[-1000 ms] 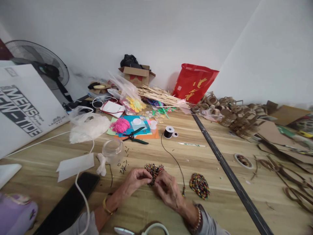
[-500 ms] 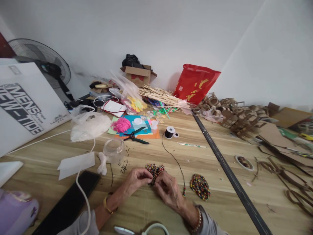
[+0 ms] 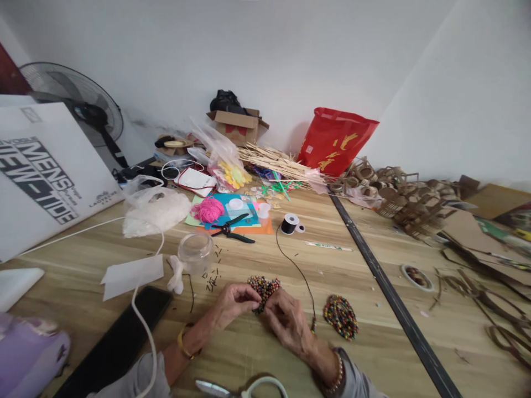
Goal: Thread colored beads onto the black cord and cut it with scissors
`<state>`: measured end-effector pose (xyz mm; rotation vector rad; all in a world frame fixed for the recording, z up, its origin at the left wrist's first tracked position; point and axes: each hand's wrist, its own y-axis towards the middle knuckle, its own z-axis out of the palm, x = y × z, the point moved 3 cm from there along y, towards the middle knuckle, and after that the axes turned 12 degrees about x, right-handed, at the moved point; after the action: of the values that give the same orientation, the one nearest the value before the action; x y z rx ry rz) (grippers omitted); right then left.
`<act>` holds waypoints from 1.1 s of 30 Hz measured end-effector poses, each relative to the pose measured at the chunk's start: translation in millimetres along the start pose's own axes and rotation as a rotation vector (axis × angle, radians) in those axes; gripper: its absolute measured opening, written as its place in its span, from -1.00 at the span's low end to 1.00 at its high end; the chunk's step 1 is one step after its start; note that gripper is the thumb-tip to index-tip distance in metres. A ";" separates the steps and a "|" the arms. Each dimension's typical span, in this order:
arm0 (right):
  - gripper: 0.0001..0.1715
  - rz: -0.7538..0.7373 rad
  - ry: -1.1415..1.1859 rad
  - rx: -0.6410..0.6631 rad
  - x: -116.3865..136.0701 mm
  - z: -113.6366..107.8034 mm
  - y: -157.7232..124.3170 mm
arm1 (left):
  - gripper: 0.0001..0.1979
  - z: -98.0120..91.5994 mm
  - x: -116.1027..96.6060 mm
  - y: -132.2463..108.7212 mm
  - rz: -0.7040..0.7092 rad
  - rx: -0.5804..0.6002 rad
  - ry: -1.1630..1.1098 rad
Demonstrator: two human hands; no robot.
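Between my two hands is a bunch of small multicoloured beads (image 3: 264,286), low in the middle of the table. My left hand (image 3: 235,301) is closed in a pinch at the bunch's left edge. Curled over its right side is my right hand (image 3: 286,318), fingers closed; its fingertips are partly hidden. A black cord (image 3: 295,264) runs from a black spool (image 3: 289,223) down to a few beads beside my right wrist. A looped heap of beaded strings (image 3: 341,317) lies to the right. Scissors (image 3: 238,389) with a pale handle lie near my forearms.
A clear jar (image 3: 194,251) and scattered dark bits (image 3: 212,282) sit left of the beads. Pliers-like cutters (image 3: 232,228) and pink yarn (image 3: 207,210) rest on coloured sheets. A dark strip (image 3: 373,265) crosses the table. Right of it is a dish of brown pieces (image 3: 417,277).
The whole view has shifted slightly, so things appear a little further right. Both hands keep nearly the same pinch at the bead bunch.
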<state>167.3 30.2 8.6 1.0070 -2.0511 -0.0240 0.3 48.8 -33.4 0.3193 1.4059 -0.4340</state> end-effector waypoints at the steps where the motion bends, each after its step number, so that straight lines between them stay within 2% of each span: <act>1: -0.91 0.001 -0.002 0.001 0.4 -0.2 0.2 | -0.84 -0.3 0.7 0.2 -0.004 0.000 0.002; 33: -0.90 -0.026 -0.026 -0.034 2.5 -0.3 0.8 | -0.86 1.4 -6.4 -1.3 -0.018 -0.019 -0.013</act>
<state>166.1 29.2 10.8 1.0176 -2.0540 -0.0857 0.2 47.7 -26.8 0.2884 1.4002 -0.4364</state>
